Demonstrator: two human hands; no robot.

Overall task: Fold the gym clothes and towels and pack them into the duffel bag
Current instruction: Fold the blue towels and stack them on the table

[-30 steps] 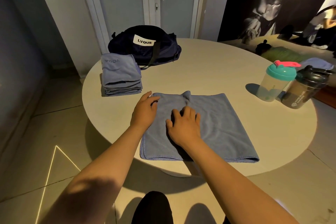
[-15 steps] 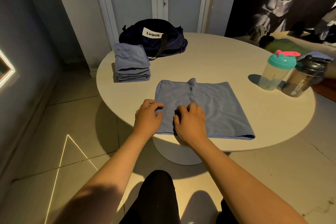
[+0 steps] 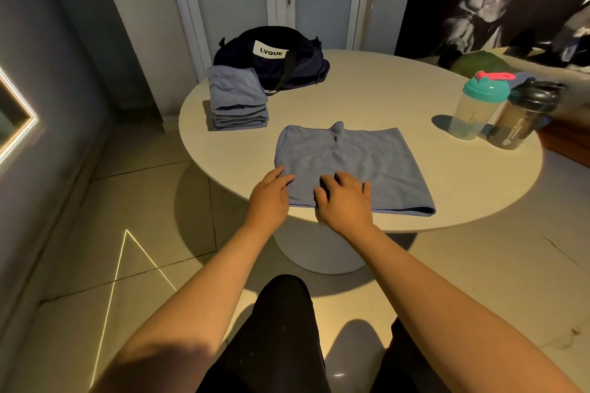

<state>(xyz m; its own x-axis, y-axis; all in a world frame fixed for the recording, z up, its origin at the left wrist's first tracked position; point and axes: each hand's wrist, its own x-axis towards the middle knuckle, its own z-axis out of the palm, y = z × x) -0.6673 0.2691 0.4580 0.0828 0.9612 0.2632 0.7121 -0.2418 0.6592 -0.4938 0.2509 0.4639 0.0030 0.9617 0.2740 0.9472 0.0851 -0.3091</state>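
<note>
**Towel laid flat at frame centre; next fold pending**

The round surface (image 3: 399,96) carries everything. The blue towel (image 3: 360,163) lies flat at centre frame, apparently smoothed for another fold. The duffel bag (image 3: 281,70) sits at upper left, with the folded stack (image 3: 238,102) just in front of it, likely staged for packing. The right hand (image 3: 346,202) has its fingers spread, pressing the cloth and holding nothing. The left hand (image 3: 269,198) has its fingers over the towel's lower-left corner; whether they pinch it cannot be told.
</note>
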